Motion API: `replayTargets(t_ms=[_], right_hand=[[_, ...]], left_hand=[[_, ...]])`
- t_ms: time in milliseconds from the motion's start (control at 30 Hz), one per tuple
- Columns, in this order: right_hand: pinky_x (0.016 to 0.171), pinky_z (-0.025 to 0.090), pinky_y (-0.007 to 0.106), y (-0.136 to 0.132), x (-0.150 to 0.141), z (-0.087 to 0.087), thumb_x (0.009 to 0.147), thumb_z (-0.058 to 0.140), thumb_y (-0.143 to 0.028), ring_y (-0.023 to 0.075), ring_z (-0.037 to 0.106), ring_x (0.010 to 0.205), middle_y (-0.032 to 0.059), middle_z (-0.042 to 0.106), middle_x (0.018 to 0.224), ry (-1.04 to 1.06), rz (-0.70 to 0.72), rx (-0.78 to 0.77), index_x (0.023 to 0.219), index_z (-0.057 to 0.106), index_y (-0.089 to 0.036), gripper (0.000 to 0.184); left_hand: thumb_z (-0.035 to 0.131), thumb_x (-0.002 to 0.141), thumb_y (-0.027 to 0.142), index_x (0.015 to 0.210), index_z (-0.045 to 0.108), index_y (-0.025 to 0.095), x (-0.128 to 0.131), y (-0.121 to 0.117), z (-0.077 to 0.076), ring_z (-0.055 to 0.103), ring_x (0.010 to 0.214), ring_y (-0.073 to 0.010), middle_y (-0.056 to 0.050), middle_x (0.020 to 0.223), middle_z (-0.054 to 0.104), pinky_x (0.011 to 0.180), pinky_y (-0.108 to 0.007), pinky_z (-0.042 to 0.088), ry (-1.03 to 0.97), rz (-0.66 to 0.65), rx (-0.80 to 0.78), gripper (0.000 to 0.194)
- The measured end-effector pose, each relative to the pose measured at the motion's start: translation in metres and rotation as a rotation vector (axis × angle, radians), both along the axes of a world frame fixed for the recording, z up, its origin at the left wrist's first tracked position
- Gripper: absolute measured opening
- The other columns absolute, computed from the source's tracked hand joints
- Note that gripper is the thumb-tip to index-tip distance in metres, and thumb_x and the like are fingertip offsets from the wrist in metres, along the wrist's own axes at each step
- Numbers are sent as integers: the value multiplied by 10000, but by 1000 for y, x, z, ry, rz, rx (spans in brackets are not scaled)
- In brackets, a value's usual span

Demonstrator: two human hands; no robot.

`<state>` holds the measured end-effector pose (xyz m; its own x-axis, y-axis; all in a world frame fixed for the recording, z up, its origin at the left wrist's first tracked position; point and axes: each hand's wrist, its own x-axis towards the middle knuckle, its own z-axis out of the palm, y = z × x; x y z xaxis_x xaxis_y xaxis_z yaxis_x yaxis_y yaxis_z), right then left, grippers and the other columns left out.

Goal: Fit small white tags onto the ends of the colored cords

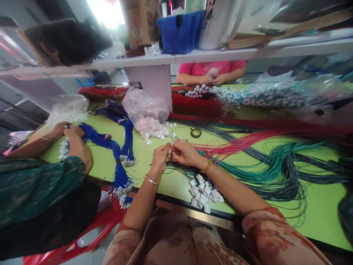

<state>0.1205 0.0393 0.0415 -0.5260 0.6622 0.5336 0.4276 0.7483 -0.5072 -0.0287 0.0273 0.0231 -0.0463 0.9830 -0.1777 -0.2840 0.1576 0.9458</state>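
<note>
My left hand (pixel 160 156) and my right hand (pixel 185 152) meet over the near part of the table, fingertips almost touching. Between them shows a small white connector (pixel 170 150), pinched in my left fingers. My right fingers are closed right beside it; a thin wire seems to run there, but what they grip is hidden. Under my right forearm lie white connectors (pixel 204 193) on dark wires. Red wires (pixel 234 143), green wires (pixel 248 173) and dark wires (pixel 284 184) stretch off to the right.
An open plastic bag (pixel 146 106) spills white connectors behind my hands. A black tape roll (pixel 195 132) lies beyond. At left a co-worker's hands (pixel 73 134) handle blue wire bundles (pixel 118 147). Another person in pink (pixel 211 71) sits opposite. A shelf (pixel 193 56) carries a blue bin (pixel 179 32).
</note>
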Motion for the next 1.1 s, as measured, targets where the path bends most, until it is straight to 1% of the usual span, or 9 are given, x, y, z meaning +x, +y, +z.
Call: replayTargets(t_ms=[67, 200, 367, 533, 633, 733, 833, 933, 1100], right_hand=[[632, 314, 276, 0, -1, -3, 773, 501, -177, 153, 405, 636, 24, 506, 646, -41, -16, 30, 680, 473, -187, 97], [640, 319, 272, -3, -4, -4, 787, 491, -170, 155, 434, 652, 36, 539, 671, -79, -52, -10, 716, 503, -176, 72], [613, 303, 260, -5, -6, -4, 761, 510, -166, 138, 421, 618, 26, 538, 636, -86, -89, -99, 670, 509, -167, 91], [598, 314, 225, 17, 6, -11, 875, 448, -250, 119, 467, 626, 16, 593, 694, -92, -89, -321, 767, 587, -151, 202], [618, 302, 239, 29, 11, -18, 801, 574, -236, 140, 494, 683, 49, 638, 787, -360, -120, -292, 795, 633, -153, 102], [634, 299, 247, 33, 12, -24, 818, 550, -212, 151, 508, 714, 67, 649, 835, -493, -125, -268, 802, 648, -159, 113], [650, 307, 239, 33, 12, -27, 854, 493, -205, 149, 512, 731, 63, 643, 842, -487, -118, -248, 800, 636, -163, 159], [655, 301, 241, 33, 15, -26, 870, 456, -204, 153, 508, 743, 74, 636, 851, -484, -158, -186, 824, 615, -161, 171], [591, 266, 244, 37, 21, -16, 872, 437, -229, 135, 455, 637, 51, 612, 756, -402, -236, -207, 816, 572, -162, 161]], left_hand=[[723, 612, 618, 547, 549, 132, 3, -1, -2, 287, 324, -24, 53, 367, 405, 355, -193, 142, 42, 53, 12, 520], [699, 628, 632, 682, 640, 119, 6, -2, -1, 276, 321, -31, 62, 366, 405, 357, -196, 137, 66, 111, -6, 520], [732, 612, 593, 599, 593, 129, 6, -3, 1, 284, 328, -31, 61, 363, 398, 358, -191, 150, 101, 126, 15, 485], [793, 574, 513, 664, 651, 101, -16, 1, 7, 305, 350, -18, 36, 422, 465, 355, -178, 134, 80, -46, -69, 445], [819, 556, 460, 690, 676, 88, -31, 3, 12, 358, 390, -16, 9, 502, 523, 358, -165, 171, 15, -169, -107, 420], [827, 565, 405, 735, 698, 90, -37, 2, 13, 407, 424, -30, 8, 503, 522, 380, -153, 238, 10, -227, -123, 380], [824, 576, 382, 778, 705, 86, -37, 0, 12, 433, 447, -36, 4, 524, 535, 400, -151, 275, 3, -274, -110, 378], [821, 582, 391, 828, 691, 104, -32, -1, 10, 409, 430, -18, -3, 611, 579, 374, -151, 215, -14, -279, -86, 400], [805, 594, 423, 737, 651, 108, -20, -4, 6, 402, 436, -20, -4, 610, 575, 384, -160, 203, -5, -292, -71, 378]])
